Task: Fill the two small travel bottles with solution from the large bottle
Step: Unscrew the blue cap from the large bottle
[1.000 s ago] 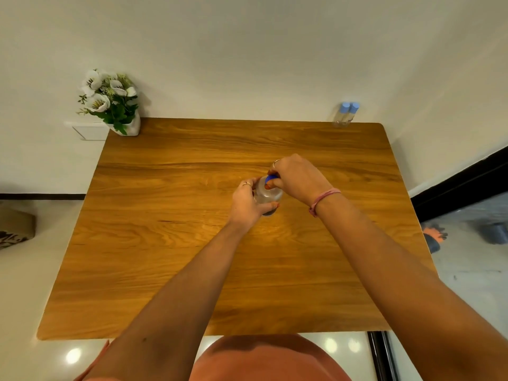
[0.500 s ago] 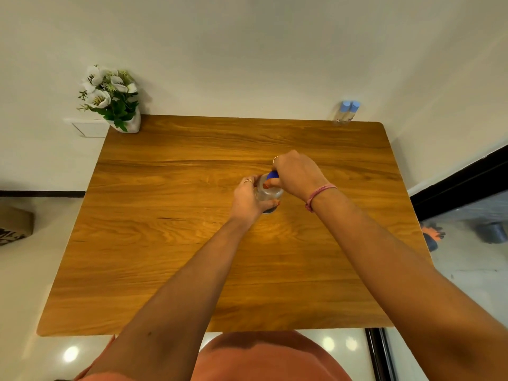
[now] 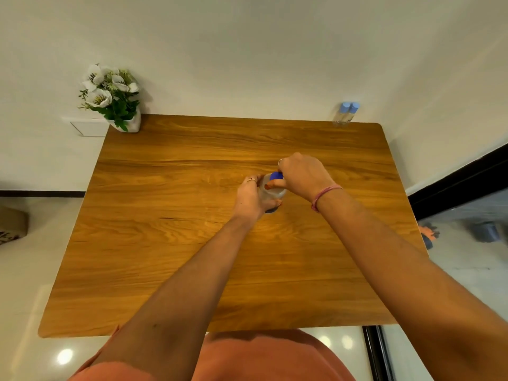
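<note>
The large clear bottle (image 3: 272,194) stands near the middle of the wooden table (image 3: 165,243). My left hand (image 3: 248,199) is wrapped around its body from the left. My right hand (image 3: 302,176) comes over from the right, with its fingers pinched on the dark blue cap (image 3: 275,176) at the top. The two small travel bottles (image 3: 345,114), clear with light blue caps, stand side by side at the table's far right corner against the wall, far from both hands.
A white pot with white flowers (image 3: 115,100) sits at the far left corner. The wall runs along the table's far edge. A dark door frame (image 3: 453,182) and floor lie to the right.
My hands and the large bottle stay in about the same spot. My right hand has turned slightly on the blue cap.
</note>
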The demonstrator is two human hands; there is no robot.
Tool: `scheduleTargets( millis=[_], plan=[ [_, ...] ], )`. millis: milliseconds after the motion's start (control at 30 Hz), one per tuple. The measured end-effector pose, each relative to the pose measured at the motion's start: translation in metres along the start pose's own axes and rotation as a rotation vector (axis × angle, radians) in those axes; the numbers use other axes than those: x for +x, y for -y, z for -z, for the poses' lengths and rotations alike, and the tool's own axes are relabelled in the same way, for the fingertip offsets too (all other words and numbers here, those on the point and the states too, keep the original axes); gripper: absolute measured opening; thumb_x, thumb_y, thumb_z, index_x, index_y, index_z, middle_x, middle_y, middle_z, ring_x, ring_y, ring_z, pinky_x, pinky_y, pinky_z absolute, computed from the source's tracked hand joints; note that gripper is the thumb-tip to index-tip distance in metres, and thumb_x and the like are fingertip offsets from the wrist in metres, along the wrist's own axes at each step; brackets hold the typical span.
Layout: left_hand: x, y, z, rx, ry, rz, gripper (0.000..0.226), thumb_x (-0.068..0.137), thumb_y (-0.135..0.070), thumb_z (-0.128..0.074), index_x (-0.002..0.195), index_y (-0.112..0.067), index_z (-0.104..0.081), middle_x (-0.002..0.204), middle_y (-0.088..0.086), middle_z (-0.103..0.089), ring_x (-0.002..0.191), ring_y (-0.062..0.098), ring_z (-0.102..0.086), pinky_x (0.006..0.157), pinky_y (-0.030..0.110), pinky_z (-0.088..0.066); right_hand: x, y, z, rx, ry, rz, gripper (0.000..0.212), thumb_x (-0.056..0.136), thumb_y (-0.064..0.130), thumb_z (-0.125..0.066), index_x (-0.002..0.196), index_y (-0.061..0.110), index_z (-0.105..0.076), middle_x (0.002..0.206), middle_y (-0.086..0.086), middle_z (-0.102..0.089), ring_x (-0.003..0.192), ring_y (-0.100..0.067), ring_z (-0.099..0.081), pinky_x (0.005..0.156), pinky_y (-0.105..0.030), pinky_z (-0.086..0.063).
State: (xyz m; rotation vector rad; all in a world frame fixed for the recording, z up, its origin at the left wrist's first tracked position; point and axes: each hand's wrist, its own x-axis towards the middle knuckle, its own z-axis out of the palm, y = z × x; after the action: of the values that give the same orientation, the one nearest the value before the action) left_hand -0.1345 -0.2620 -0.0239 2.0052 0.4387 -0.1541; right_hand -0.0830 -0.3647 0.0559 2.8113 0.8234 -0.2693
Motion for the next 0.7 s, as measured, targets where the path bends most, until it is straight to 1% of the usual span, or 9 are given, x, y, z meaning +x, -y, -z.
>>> scheduleTargets(
  millis=[67, 133, 200, 267, 367, 467, 533, 600, 700],
  plan=[
    [0.000, 0.001, 0.000, 0.021, 0.000, -0.004, 0.074, 0.062, -0.017, -0.087, 0.125, -0.011, -0.049, 0.125, 0.003, -0.055, 0.115, 0.018, -0.054, 0.089, 0.024, -0.044, -0.004, 0.001, 0.000, -0.085, 0.011, -0.049, 0.055, 0.084, 0.066, -0.041, 0.077, 0.011, -0.047, 0.062, -0.002, -0.041, 0.063, -0.017, -0.053, 0.054, -0.027, -0.044],
    [0.001, 0.002, -0.001, 0.031, 0.003, -0.002, 0.074, 0.062, -0.018, -0.087, 0.126, -0.012, -0.049, 0.126, 0.003, -0.055, 0.116, 0.018, -0.053, 0.091, 0.027, -0.045, -0.005, 0.000, 0.002, -0.047, 0.029, -0.047, 0.060, 0.079, 0.071, -0.040, 0.080, 0.012, -0.048, 0.069, -0.004, -0.050, 0.065, -0.019, -0.054, 0.055, -0.028, -0.043],
    [0.002, 0.002, -0.001, 0.028, 0.011, -0.001, 0.075, 0.062, -0.019, -0.087, 0.126, -0.012, -0.048, 0.126, 0.003, -0.055, 0.115, 0.018, -0.054, 0.093, 0.027, -0.045, -0.002, -0.002, 0.006, 0.084, 0.063, 0.015, 0.053, 0.083, 0.059, -0.053, 0.104, 0.011, -0.055, 0.097, -0.009, -0.062, 0.084, -0.021, -0.060, 0.067, -0.029, -0.049],
    [0.002, 0.001, 0.000, 0.040, 0.001, -0.024, 0.073, 0.061, -0.019, -0.087, 0.123, -0.011, -0.050, 0.124, 0.004, -0.056, 0.114, 0.018, -0.054, 0.093, 0.028, -0.045, 0.002, 0.000, 0.009, 0.125, 0.092, 0.105, 0.041, 0.087, 0.032, -0.063, 0.122, 0.014, -0.053, 0.117, -0.009, -0.061, 0.102, -0.023, -0.059, 0.081, -0.031, -0.050],
    [0.001, 0.000, 0.002, 0.093, 0.003, -0.063, 0.070, 0.061, -0.020, -0.087, 0.121, -0.010, -0.052, 0.122, 0.005, -0.054, 0.112, 0.019, -0.053, 0.094, 0.029, -0.046, 0.002, 0.011, 0.010, 0.047, 0.052, 0.103, 0.020, 0.090, 0.015, -0.059, 0.110, 0.013, -0.060, 0.109, -0.010, -0.062, 0.096, -0.023, -0.061, 0.075, -0.029, -0.049],
    [0.002, 0.001, 0.004, 0.099, 0.021, -0.077, 0.069, 0.064, -0.021, -0.086, 0.122, -0.011, -0.051, 0.124, 0.004, -0.052, 0.114, 0.018, -0.051, 0.091, 0.025, -0.042, 0.004, 0.018, 0.004, 0.089, -0.008, -0.069, 0.026, 0.091, 0.035, -0.056, 0.098, 0.010, -0.059, 0.096, -0.010, -0.061, 0.085, -0.023, -0.061, 0.068, -0.030, -0.048],
    [0.002, 0.001, 0.004, 0.114, 0.021, -0.086, 0.066, 0.065, -0.022, -0.085, 0.121, -0.011, -0.051, 0.123, 0.004, -0.051, 0.114, 0.018, -0.050, 0.090, 0.024, -0.041, 0.003, 0.016, -0.002, 0.276, -0.012, -0.244, 0.039, 0.085, 0.051, -0.058, 0.082, 0.012, -0.057, 0.081, -0.007, -0.058, 0.074, -0.021, -0.059, 0.062, -0.030, -0.047],
    [0.001, 0.001, 0.004, 0.148, 0.029, -0.091, 0.069, 0.065, -0.024, -0.085, 0.122, -0.009, -0.049, 0.122, 0.005, -0.049, 0.115, 0.018, -0.049, 0.092, 0.026, -0.041, -0.003, 0.008, -0.008, 0.643, -0.004, -0.396, 0.042, 0.080, 0.053, -0.064, 0.069, 0.013, -0.057, 0.068, -0.005, -0.060, 0.062, -0.018, -0.057, 0.058, -0.031, -0.047],
    [0.004, 0.005, 0.007, 0.138, 0.102, -0.105, 0.083, 0.060, -0.026, -0.088, 0.127, -0.007, -0.043, 0.127, 0.007, -0.047, 0.119, 0.021, -0.046, 0.101, 0.034, -0.040, -0.017, -0.011, -0.016, 1.296, -0.095, -0.549, 0.030, 0.079, 0.039, -0.071, 0.080, 0.010, -0.065, 0.073, -0.003, -0.065, 0.063, -0.012, -0.059, 0.060, -0.027, -0.049]
  ],
)
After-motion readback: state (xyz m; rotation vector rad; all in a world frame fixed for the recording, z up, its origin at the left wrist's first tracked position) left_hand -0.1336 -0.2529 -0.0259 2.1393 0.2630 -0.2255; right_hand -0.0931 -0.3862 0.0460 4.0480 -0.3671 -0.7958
